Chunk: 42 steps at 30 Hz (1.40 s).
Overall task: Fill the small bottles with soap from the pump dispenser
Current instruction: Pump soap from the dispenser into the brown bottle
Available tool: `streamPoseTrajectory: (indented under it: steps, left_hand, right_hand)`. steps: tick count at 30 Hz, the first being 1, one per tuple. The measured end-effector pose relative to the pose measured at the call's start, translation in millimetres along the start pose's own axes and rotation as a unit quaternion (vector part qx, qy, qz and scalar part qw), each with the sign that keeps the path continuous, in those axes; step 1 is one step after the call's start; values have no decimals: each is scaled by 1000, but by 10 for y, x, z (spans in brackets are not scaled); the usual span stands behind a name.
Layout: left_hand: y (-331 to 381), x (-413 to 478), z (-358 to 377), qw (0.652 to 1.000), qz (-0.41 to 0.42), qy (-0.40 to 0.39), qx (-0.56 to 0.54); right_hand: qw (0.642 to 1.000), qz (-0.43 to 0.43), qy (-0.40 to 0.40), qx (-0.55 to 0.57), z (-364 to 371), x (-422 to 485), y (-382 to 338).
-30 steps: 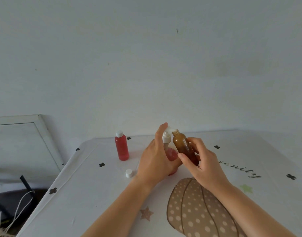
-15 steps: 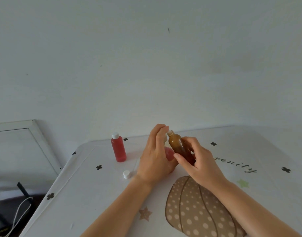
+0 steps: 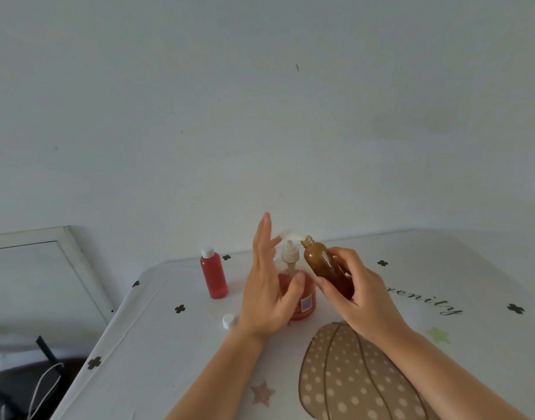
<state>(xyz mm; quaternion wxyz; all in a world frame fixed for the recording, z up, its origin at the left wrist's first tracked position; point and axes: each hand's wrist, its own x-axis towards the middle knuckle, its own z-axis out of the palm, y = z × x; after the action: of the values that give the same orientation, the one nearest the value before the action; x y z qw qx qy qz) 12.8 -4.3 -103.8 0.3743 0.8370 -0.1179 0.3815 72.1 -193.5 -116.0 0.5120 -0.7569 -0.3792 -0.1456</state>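
1. Two hands in view: right hand [image 3: 363, 295] grips tilted amber bottle [image 3: 326, 268], its mouth at the pump dispenser [image 3: 293, 268] spout.
2. Left hand [image 3: 266, 286] is spread flat, fingers extended beside the pump.
3. Capped red bottle [image 3: 214, 275] stands left.

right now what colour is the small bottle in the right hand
Amber brown, uncapped, seen in the head view: the small bottle held by the right hand.

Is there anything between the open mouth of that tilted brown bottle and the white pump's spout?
Nothing visible does. The brown bottle, held in the right hand, has its uncapped neck right at the white pump spout. The left hand is open beside the pump.
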Motion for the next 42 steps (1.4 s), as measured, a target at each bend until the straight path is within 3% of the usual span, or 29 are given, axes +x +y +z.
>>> streamPoseTrajectory:
  steps: [2,6,10,13,18,29,42]
  left_hand:
    - [12,-9,-5,997,-66,-40,-31]
    - [-27,-1,30,993,-99,-56,44]
    - [43,91,-29,985,-73,-37,154]
    - [47,222,-101,982,-88,-22,166]
    - [-17,384,-211,971,-32,-101,214]
    - [-241,401,-133,985,-50,-85,143]
    - [-152,575,5,976,0,-108,188]
  right_hand:
    - [1000,0,-2,7,-7,0,-7]
    - [1000,4,-8,9,-15,3,-21]
    - [1000,7,-2,18,-37,15,-5]
    - [1000,12,-12,8,-94,68,40]
    - [996,-14,-80,-29,-222,357,177]
    - [996,-13,-88,-20,-102,474,572]
    - [998,-1,-68,0,-152,493,661]
